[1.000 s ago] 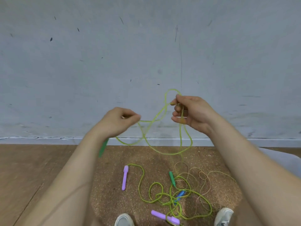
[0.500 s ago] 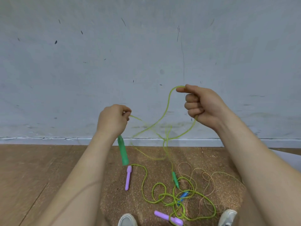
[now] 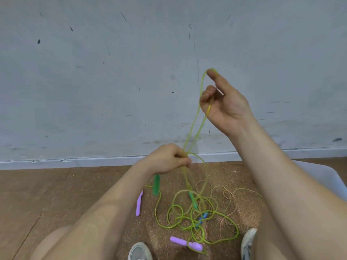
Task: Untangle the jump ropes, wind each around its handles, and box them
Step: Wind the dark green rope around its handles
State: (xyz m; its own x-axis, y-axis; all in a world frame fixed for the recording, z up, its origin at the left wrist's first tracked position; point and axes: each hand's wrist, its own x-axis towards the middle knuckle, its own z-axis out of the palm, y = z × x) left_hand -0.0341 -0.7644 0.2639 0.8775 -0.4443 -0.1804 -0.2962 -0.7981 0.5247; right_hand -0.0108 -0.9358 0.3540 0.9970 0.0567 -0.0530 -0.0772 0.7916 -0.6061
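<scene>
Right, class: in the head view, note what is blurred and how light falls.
Head view: motion blur smears the green handle under the left hand and the rope looped over the right hand; light is soft, even, no glare on the wall.

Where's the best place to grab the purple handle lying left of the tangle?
Pinch the purple handle mid-shaft from above, across its narrow width. It lies flat on the floor, long and slim, apart from the tangle, so the middle is likely free on both sides.
</scene>
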